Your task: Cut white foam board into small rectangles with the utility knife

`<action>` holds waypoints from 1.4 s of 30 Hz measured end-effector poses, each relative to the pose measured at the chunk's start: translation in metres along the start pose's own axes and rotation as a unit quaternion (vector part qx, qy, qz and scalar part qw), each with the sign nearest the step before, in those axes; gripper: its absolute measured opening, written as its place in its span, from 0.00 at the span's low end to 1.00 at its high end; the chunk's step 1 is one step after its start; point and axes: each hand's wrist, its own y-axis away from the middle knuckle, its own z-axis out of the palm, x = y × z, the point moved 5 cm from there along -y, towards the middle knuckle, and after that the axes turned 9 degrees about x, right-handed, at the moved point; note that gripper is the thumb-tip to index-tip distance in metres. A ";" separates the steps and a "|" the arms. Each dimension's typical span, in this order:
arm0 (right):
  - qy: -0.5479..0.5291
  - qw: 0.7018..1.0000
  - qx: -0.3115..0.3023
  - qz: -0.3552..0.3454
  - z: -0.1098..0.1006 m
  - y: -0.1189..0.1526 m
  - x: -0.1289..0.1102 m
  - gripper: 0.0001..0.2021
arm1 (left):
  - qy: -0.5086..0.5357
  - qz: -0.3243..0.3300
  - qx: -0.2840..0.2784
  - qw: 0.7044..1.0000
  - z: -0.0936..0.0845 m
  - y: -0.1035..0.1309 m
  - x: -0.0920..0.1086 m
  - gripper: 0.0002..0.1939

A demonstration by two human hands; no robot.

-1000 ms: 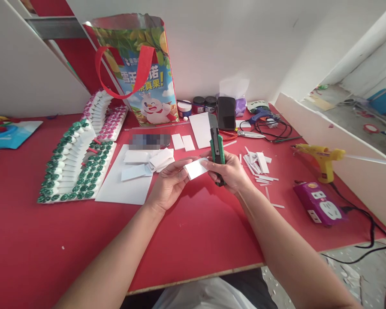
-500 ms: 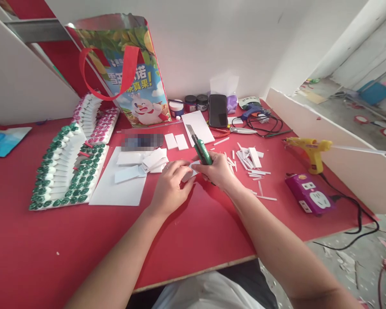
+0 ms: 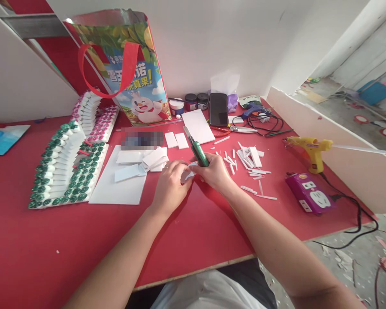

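Note:
My right hand [image 3: 215, 171] is closed around a green utility knife [image 3: 197, 151], its blade pointing up and away from me. Between my two hands is a small white foam board piece [image 3: 187, 175], partly hidden by fingers. My left hand [image 3: 172, 182] pinches this piece from the left, and my right fingertips touch its other side. Left of my hands, several white rectangles [image 3: 156, 159] lie heaped on a larger white board [image 3: 116, 193]. Thin white strips [image 3: 244, 159] are scattered to the right of my right hand.
A yellow glue gun [image 3: 310, 150] and a purple power socket [image 3: 310, 194] with a black cord are at right. At the back stand a printed bag [image 3: 141, 86], paint jars [image 3: 191, 102] and a phone [image 3: 218, 109]. Green-and-white decorated pieces [image 3: 67, 167] sit at left.
My right hand and the knife have shifted slightly left, the knife tilting a little further left. The white piece shows a bit more between my fingers.

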 end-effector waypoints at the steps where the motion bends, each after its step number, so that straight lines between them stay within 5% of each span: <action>1: -0.001 1.000 0.000 0.001 0.000 0.000 0.000 0.12 | 0.001 0.000 -0.002 1.000 0.000 0.000 0.000 0.06; 13: 0.004 0.998 -0.050 0.041 -0.007 0.003 -0.004 0.12 | 0.008 0.034 -0.002 0.999 -0.003 -0.001 -0.006 0.03; 18: 0.047 0.997 0.059 0.008 -0.037 -0.008 -0.013 0.09 | -0.004 0.028 -0.052 0.998 -0.002 -0.005 -0.013 0.04; 21: 0.037 0.997 0.070 0.008 -0.040 -0.010 -0.013 0.08 | -0.014 0.022 -0.081 0.996 -0.001 -0.007 -0.015 0.03; 28: 0.070 0.996 -0.053 -0.013 -0.024 -0.007 -0.009 0.17 | -0.004 0.017 -0.084 0.996 -0.001 -0.009 -0.015 0.03; 31: 0.112 0.988 -0.088 -0.051 -0.016 -0.007 -0.008 0.13 | 0.002 0.014 -0.076 0.997 -0.001 -0.008 -0.016 0.03; 42: 0.271 0.952 -0.110 -0.095 -0.004 -0.002 -0.019 0.07 | 0.025 -0.017 -0.089 0.996 -0.010 -0.006 -0.024 0.09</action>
